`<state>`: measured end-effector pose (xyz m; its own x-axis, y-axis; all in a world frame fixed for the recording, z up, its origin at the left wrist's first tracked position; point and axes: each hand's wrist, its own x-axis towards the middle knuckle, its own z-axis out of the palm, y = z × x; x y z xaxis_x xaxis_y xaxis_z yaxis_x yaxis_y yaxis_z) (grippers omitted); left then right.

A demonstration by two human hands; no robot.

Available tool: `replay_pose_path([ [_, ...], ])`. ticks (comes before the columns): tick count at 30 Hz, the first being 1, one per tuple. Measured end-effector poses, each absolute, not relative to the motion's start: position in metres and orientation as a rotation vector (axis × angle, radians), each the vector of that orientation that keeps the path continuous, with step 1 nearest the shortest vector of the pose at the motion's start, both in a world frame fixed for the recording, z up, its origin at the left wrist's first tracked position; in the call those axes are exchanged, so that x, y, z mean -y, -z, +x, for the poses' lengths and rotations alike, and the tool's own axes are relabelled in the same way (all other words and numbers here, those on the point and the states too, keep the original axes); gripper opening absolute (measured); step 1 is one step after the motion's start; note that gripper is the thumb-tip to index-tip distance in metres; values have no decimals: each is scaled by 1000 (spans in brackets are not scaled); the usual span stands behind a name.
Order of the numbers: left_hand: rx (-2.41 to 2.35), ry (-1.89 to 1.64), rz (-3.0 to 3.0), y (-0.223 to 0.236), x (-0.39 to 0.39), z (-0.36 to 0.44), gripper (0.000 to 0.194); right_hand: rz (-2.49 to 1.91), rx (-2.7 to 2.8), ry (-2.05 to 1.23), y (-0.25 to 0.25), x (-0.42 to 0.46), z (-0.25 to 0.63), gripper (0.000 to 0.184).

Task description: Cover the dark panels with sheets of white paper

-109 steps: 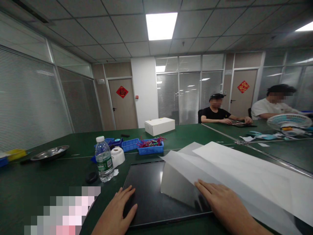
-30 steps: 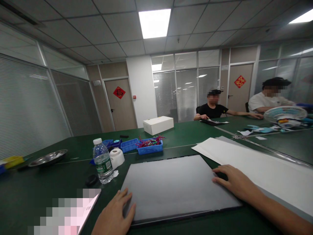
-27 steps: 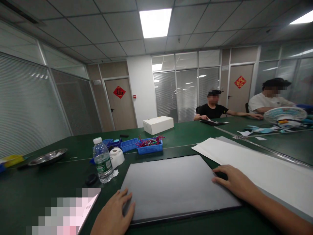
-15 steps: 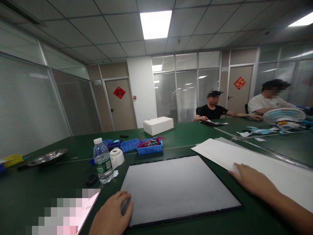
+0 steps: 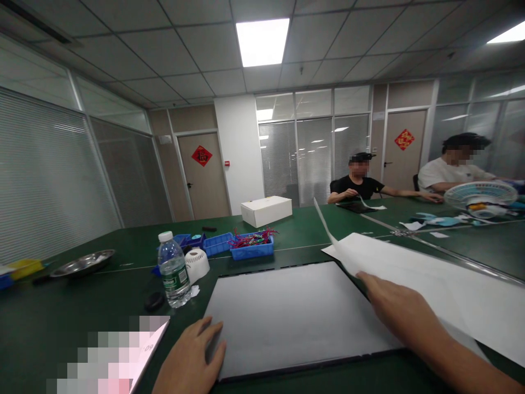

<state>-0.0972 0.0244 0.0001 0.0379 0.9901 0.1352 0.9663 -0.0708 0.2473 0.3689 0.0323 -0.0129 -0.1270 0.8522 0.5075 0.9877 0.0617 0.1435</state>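
Note:
A flat grey panel [image 5: 299, 317] with a thin black border lies on the green table in front of me. On its left edge rests my left hand [image 5: 194, 350], fingers a little apart. My right hand [image 5: 402, 309] is above the panel's right side, its fingers closed on a white sheet [image 5: 331, 235] whose near edge curls up off the pile. Beneath that sheet, the stack of large white sheets [image 5: 435, 273] spreads to the right. My hand hides part of the lifted sheet.
A water bottle [image 5: 175, 273] and a white vented cap-like piece [image 5: 197, 266] stand at left, behind a lit screen [image 5: 143, 350]. Blue trays [image 5: 252, 250], one with red wires, and a white box [image 5: 266, 212] are beyond. Two people sit across, near a fan [image 5: 479, 197].
My right hand has moved left from the stack towards the panel, lifting the edge of a white sheet. My left hand has stayed at the panel's left edge.

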Motion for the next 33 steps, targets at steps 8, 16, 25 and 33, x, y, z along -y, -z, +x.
replay_pose_path([
  [8,-1953,-794,2061,4,-32,-106,63,-903,2447,956,16,-7,290,52],
  [16,-1902,-966,1747,4,-35,-113,66,-940,2537,667,16,1,284,34],
  [25,-1968,-920,1641,2,-41,-120,80,-868,2488,614,9,2,276,27],
  [33,-1995,-850,1912,5,-42,-111,65,-912,2631,414,-10,10,271,28],
])
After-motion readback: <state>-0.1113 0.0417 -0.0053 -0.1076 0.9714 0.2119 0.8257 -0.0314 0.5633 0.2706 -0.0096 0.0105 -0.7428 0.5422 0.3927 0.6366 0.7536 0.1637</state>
